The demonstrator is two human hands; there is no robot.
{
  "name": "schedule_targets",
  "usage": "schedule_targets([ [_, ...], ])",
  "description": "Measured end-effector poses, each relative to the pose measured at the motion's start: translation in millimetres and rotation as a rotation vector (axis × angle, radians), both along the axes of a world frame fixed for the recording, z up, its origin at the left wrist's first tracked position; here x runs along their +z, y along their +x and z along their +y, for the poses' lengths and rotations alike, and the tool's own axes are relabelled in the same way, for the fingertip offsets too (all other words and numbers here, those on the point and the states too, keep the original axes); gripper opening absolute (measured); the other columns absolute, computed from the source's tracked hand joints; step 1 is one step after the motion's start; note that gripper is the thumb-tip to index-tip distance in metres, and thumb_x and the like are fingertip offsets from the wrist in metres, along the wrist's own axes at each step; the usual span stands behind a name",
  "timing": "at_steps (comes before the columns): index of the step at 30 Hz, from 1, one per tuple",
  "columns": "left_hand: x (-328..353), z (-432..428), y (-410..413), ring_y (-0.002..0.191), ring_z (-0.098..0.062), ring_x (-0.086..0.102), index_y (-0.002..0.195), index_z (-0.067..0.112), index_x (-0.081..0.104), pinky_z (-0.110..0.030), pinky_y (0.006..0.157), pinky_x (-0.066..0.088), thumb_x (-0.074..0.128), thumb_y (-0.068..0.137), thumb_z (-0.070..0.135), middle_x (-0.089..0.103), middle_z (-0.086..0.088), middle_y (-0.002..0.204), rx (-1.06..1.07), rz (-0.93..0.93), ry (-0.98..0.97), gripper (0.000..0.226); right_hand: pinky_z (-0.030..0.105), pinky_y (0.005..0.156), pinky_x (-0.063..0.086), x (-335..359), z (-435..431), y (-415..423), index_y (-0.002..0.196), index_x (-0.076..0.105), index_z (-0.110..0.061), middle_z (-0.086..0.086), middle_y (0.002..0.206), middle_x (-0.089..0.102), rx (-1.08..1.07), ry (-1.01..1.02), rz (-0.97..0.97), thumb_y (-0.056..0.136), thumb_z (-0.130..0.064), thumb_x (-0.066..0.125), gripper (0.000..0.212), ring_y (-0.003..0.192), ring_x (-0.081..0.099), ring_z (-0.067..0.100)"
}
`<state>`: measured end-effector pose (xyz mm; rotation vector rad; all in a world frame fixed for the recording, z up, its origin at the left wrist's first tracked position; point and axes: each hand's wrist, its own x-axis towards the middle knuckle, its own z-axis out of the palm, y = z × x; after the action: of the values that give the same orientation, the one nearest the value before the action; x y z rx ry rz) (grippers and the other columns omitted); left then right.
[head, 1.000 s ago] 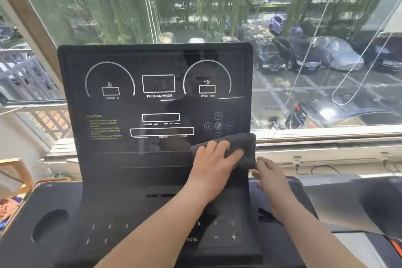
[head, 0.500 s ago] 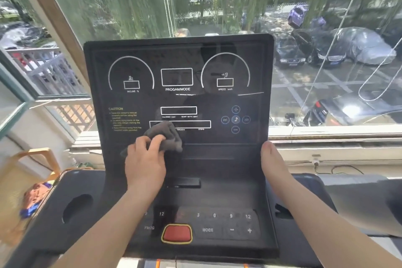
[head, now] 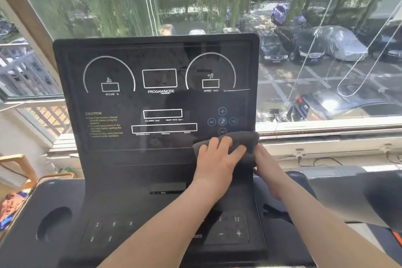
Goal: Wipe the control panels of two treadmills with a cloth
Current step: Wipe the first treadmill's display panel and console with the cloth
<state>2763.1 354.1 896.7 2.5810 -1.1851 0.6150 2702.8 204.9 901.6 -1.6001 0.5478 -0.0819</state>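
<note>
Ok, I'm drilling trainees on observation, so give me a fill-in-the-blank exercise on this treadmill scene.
The left hand presses the ___ on the panel, lower right.
The right hand touches the panel's ___ edge.
The warning text is headed ___.
Missing: cloth; right; CAUTION.

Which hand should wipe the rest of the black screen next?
The left hand: it presses the dark grey cloth on the black treadmill control panel. The right hand only touches the panel's right edge.
</note>
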Motion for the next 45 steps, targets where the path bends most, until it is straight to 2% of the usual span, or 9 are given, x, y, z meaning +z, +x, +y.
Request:
schedule_targets([
  [5,-8,34,22,0.089,-0.028,0.05,0.125,0.033,0.064,-0.037,0.068,0.034,0.081,0.071,0.014,0.059,0.0,0.112,-0.184,-0.079,0.093,0.06,0.039,0.103,0.05,1,14,2,0.119,0.063,-0.031,-0.003,0.124,0.07,-0.11,-0.059,0.059,0.112,-0.041,0.032,0.033,0.116,0.063,0.015],
  [10,-5,99,44,0.088,-0.027,0.049,0.122,0.034,0.063,-0.038,0.069,0.033,0.079,0.075,0.016,0.06,0.001,0.11,-0.171,-0.112,0.093,0.053,0.047,0.104,0.043,25,53,8,0.129,0.059,-0.015,0.008,0.13,0.056,-0.503,-0.527,0.058,0.103,-0.033,0.047,0.033,0.122,0.052,0.029],
  [14,1,176,69,0.087,-0.028,0.053,0.125,0.035,0.063,-0.04,0.068,0.042,0.075,0.084,0.023,0.061,0.0,0.112,-0.121,-0.105,0.084,0.044,0.036,0.092,0.05,55,125,34,0.12,0.063,-0.021,-0.009,0.108,0.06,-0.289,-0.684,-0.342,0.1,-0.016,0.059,0.021,0.104,0.06,0.018],
  [18,1,253,99,0.085,-0.03,0.057,0.125,0.034,0.066,-0.041,0.065,0.045,0.074,0.086,0.03,0.064,-0.003,0.11,-0.054,-0.114,0.076,0.04,0.025,0.081,0.049,75,205,76,0.1,0.067,-0.026,-0.014,0.092,0.068,0.082,-0.594,-0.345,0.107,-0.025,0.051,0.017,0.091,0.064,0.005],
  [26,67,317,173,0.082,-0.037,0.059,0.124,0.03,0.066,-0.05,0.067,0.052,0.063,0.089,0.029,0.061,-0.011,0.105,0.049,-0.215,-0.123,0.036,0.026,0.116,0.036,143,217,144,0.125,0.068,-0.007,0.007,0.135,0.061,0.033,-1.123,-0.663,0.102,-0.028,0.054,0.034,0.132,0.052,0.022],
  [31,148,268,210,0.098,-0.038,0.051,0.133,0.03,0.064,-0.053,0.079,0.052,0.069,0.095,0.032,0.052,-0.01,0.115,0.299,-0.215,-0.421,0.038,0.048,0.131,0.011,213,176,192,0.155,0.044,-0.013,0.008,0.165,0.04,0.025,-1.395,-0.371,0.109,-0.029,0.04,0.049,0.157,0.027,0.025],
  [35,151,231,195,0.097,-0.036,0.051,0.137,0.031,0.061,-0.047,0.077,0.048,0.068,0.096,0.034,0.052,-0.01,0.115,0.44,-0.146,-0.535,0.041,0.044,0.127,0.021,208,166,209,0.14,0.06,-0.015,0.005,0.138,0.067,-0.043,-1.354,-0.334,0.108,-0.035,0.032,0.047,0.134,0.053,0.024],
  [40,69,212,142,0.076,-0.031,0.052,0.123,0.031,0.069,-0.04,0.061,0.04,0.082,0.077,0.023,0.061,-0.006,0.099,0.046,-0.188,-0.225,0.049,0.046,0.122,0.029,198,168,211,0.135,0.064,-0.016,0.005,0.136,0.068,-0.106,-1.339,-0.401,0.106,-0.038,0.029,0.051,0.132,0.055,0.027],
  [45,85,225,162,0.077,-0.027,0.055,0.118,0.032,0.068,-0.041,0.062,0.044,0.068,0.089,0.024,0.062,0.0,0.098,-0.354,-0.373,0.101,0.03,0.037,0.13,0.01,213,146,197,0.158,0.043,-0.026,-0.009,0.166,0.038,0.159,-1.333,-0.334,0.107,-0.044,0.022,0.058,0.156,0.027,0.009],
])
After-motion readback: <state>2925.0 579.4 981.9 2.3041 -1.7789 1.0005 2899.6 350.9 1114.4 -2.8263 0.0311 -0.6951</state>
